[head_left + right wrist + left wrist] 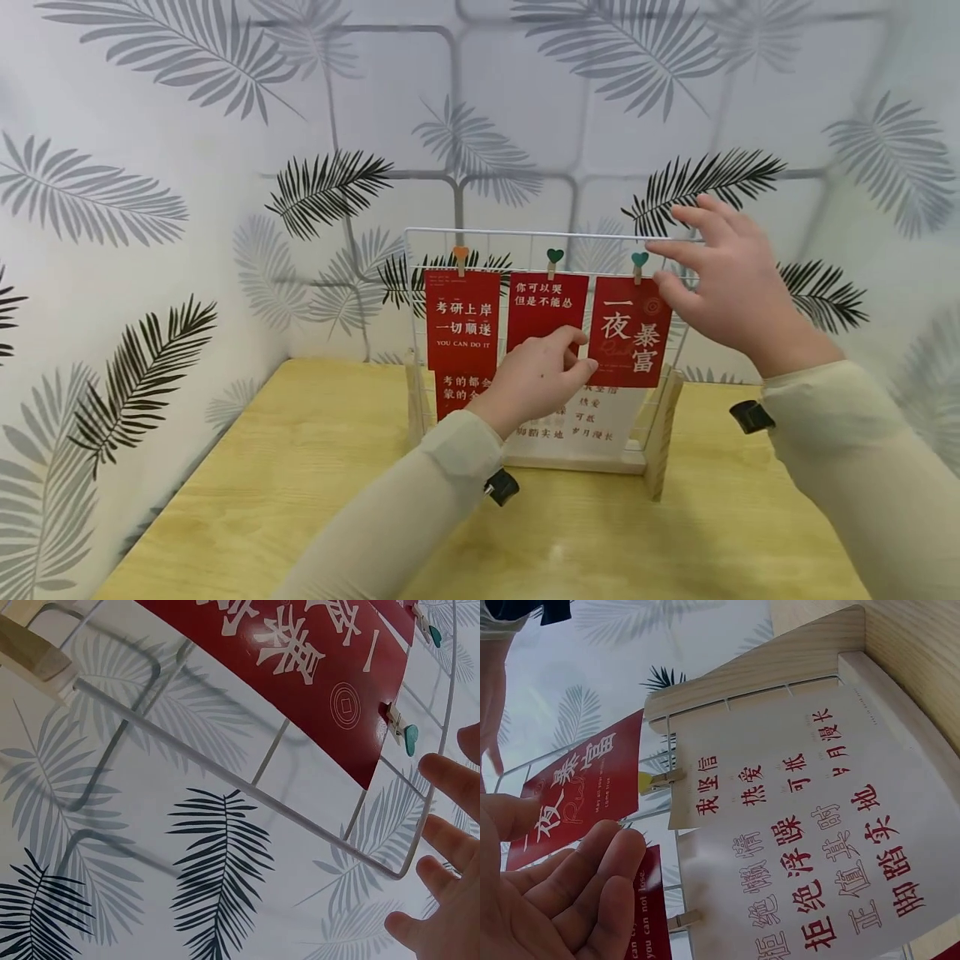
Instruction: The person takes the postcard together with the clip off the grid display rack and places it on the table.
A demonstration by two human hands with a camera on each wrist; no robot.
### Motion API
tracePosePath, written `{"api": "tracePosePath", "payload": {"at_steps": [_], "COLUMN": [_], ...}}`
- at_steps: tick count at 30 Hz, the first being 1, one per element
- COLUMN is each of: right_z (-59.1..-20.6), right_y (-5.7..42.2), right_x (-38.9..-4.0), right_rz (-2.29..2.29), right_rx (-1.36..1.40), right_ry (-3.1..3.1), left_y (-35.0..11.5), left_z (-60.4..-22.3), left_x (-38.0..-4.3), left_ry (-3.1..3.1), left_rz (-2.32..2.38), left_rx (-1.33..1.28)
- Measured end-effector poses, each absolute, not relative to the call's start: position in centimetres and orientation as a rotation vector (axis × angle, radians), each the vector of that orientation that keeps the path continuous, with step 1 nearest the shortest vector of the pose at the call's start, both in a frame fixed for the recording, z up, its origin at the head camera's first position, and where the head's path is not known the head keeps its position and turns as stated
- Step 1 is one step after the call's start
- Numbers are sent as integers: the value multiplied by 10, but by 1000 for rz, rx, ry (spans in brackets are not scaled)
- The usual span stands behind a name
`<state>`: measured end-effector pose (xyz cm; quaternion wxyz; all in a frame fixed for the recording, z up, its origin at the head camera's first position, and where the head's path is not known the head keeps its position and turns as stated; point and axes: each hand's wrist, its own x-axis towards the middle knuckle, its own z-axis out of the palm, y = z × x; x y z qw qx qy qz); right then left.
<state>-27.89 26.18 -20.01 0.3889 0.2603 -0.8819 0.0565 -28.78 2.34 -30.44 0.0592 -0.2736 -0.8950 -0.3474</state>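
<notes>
A white wire grid rack (510, 232) stands on a wooden base. Along its upper part hang three red cards under heart clips. My left hand (536, 375) is in front of the rack, fingers loosely bent, thumb and fingertips by the left edge of the right-hand red card (628, 337); in the left wrist view nothing shows pinched between them. Raised at the rack's top right corner, my right hand (731, 287) has its fingers spread beside the teal heart clip (410, 739). Contact with the wire is unclear.
Below hang white lettered cards (795, 840) and, at left, another red card (450, 406). Orange (461, 254) and green (555, 255) heart clips hold the other upper cards. The rack stands on a yellow wooden table (322, 450), before a leaf-patterned wall (225, 208).
</notes>
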Motion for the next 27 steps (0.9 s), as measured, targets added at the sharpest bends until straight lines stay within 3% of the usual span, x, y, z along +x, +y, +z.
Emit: {"api": "tracePosePath", "payload": {"at_steps": [11, 27], "right_z": [-204, -203], "right_y": [251, 248], "right_x": [-282, -298], "right_rz": [-64, 120], "right_rx": [635, 646], "right_ry": [-2340, -2179], "left_y": [32, 38], "left_z": [-308, -303], "left_x": [-285, -296], "left_ry": [-2662, -2555], "left_rz": [-884, -1060], "left_rx": [-785, -765]}}
